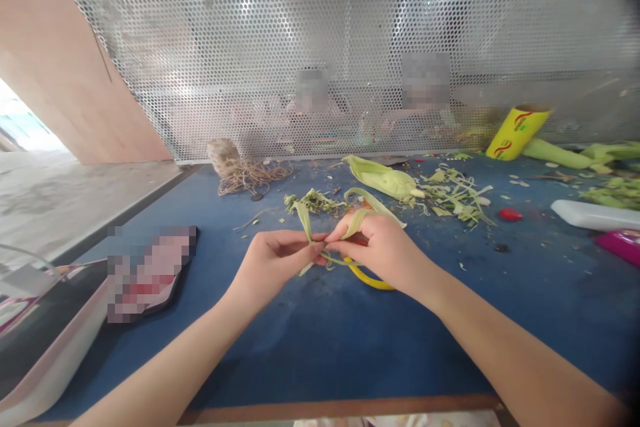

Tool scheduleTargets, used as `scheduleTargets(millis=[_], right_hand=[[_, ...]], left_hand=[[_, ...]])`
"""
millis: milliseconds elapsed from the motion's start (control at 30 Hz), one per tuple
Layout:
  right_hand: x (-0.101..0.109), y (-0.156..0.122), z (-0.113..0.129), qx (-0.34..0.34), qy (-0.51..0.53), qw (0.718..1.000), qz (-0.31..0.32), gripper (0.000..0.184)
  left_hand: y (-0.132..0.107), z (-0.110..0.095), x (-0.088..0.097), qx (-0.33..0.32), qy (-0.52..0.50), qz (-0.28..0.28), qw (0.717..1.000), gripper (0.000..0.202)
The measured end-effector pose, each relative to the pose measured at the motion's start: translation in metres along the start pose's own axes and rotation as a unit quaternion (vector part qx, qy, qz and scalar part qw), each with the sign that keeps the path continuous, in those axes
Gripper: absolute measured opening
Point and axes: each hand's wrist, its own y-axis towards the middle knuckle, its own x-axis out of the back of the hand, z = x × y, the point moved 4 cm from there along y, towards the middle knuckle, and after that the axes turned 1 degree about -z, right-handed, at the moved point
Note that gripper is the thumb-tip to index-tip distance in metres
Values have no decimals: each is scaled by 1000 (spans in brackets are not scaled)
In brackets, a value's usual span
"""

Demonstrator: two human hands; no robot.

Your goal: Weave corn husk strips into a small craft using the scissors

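Observation:
Over the middle of the blue table, my left hand (275, 260) pinches a pale green strip of corn husk (304, 219) between thumb and fingers. Close against it, my right hand (385, 250) is closed on husk as well, and a wider piece curls up over its fingers. The fingertips of both hands meet, and whether they share one strip I cannot tell. Below my right hand lies a yellow curved loop (373, 278), its remainder hidden. Just beyond the hands sit a heap of husk shreds (315, 200) and a green husk-wrapped ear of corn (385, 180).
A perforated metal screen (300, 33) closes off the table's (300, 353) far side. Twine (250, 177) lies at back left, a phone-like slab (160, 267) at left. To the right are a yellow tube (517, 133), a red object (510, 214), a white object (590, 213) and more husk scraps (457, 193).

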Motion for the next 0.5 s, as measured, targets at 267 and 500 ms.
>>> scheduleTargets(millis=[267,500], right_hand=[[9,1,8,-16,-74,997,-11,5],[9,2,-8,-81,63,995,21,14]], left_hand=[[-1,-1,3,-26,92,-7,995,20],[-4,-8,-2,-20,33,31,999,45]])
